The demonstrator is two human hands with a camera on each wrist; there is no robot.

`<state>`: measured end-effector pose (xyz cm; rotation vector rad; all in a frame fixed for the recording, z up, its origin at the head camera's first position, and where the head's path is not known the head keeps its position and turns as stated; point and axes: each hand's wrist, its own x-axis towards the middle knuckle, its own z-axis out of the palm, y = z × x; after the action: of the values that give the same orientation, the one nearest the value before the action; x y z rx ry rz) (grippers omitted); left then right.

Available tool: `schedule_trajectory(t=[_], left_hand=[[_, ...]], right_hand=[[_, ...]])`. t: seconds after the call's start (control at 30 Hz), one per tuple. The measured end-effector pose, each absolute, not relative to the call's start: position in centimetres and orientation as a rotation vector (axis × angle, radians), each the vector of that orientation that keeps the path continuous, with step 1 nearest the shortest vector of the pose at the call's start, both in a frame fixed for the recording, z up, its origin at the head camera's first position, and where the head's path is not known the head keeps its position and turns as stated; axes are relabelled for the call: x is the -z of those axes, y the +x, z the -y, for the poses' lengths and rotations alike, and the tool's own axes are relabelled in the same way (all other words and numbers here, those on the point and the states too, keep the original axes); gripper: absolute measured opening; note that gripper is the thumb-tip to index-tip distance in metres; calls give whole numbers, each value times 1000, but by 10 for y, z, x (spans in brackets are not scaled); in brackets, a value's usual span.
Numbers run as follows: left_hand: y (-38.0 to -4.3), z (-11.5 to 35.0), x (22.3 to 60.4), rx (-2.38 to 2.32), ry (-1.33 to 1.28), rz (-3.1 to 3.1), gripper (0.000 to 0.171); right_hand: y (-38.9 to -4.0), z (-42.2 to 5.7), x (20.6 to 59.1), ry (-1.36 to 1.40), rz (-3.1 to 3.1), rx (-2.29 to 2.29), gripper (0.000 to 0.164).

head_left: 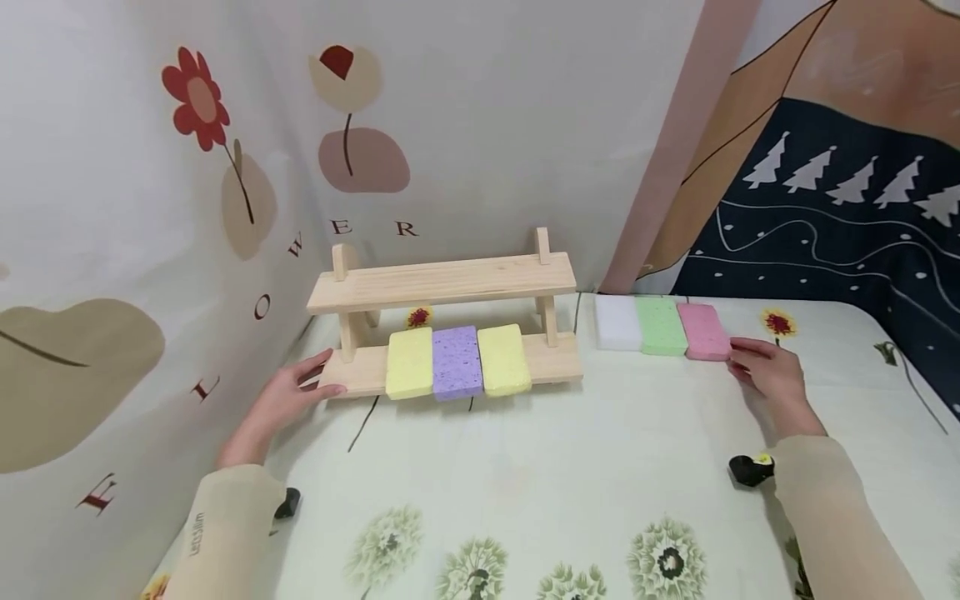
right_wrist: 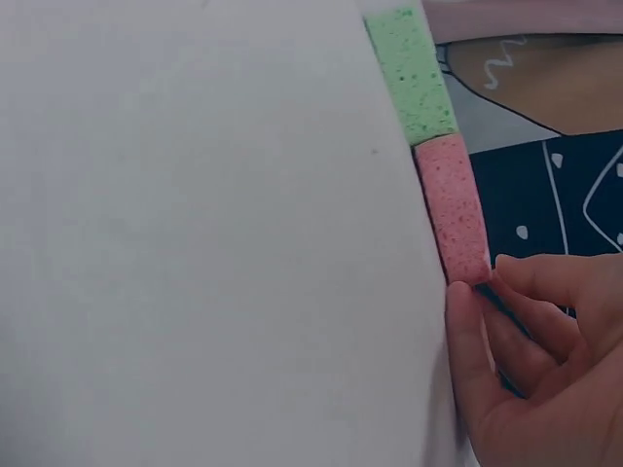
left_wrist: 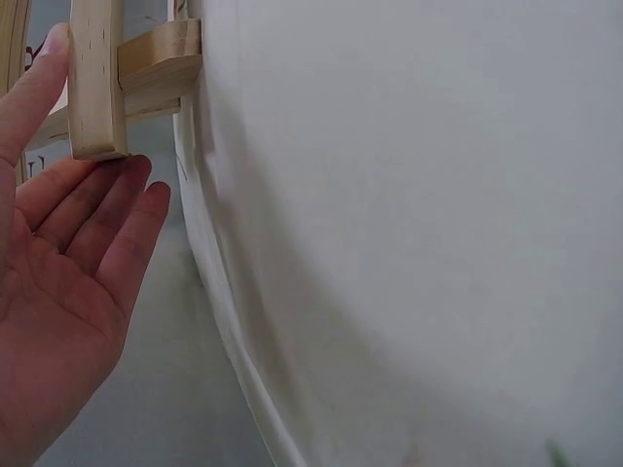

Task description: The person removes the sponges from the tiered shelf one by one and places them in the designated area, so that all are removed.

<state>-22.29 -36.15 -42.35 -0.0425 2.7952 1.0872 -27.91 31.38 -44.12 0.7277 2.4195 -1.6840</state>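
Observation:
A two-tier wooden shelf (head_left: 555, 358) stands at the back of the table. Its lower board carries a yellow sponge (head_left: 409, 362), a purple sponge (head_left: 456, 361) and a second yellow sponge (head_left: 503, 358) side by side. My left hand (head_left: 322, 375) rests with straight fingers against the lower board's left end (left_wrist: 97, 88). To the right of the shelf, a white sponge (head_left: 617, 322), a green sponge (head_left: 661, 326) and a pink sponge (head_left: 702, 331) lie in a row on the cloth. My right hand (head_left: 742, 358) pinches the pink sponge's near corner (right_wrist: 453, 209) between thumb and curled fingers.
The shelf's top board (head_left: 442, 283) is bare. A flowered cloth covers the table (head_left: 570, 483). A flower-printed fabric wall (head_left: 112, 250) closes the left and back. A dark tree-patterned wall (head_left: 847, 217) stands at the right.

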Motion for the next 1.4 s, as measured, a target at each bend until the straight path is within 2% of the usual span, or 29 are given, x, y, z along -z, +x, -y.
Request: schedule_trajectory(t=[0.2,0.37,0.43,0.53,0.83,1.13,1.4], left_hand=[[-222,358,422,-1092,-41,-2807,90],[-222,358,422,-1095,-61,-2800,92],[-222,358,422,-1088,-65,-2803,92],[-223,358,422,-1082,-60,-2808,91],[-221,356,421,-1088,-28,-2817,88],[-221,360,422,-1076,-16,-2825,88],[-220,359,421,-1082,-5,-2824,87]], right_hand=[[-265,-315,434,724,-2298,1868,56],[-255,-304,429,720,-2193,2191,37],[-253,-298,426,662,-2148,2308,26],[-249,-287,421,519,-2122,2377,18],[-250,-247,413,261,-2096,2372,21],[-257,-204,416,124,-2168,2181,44],[-261,-167,418,47,-2235,2036,43]])
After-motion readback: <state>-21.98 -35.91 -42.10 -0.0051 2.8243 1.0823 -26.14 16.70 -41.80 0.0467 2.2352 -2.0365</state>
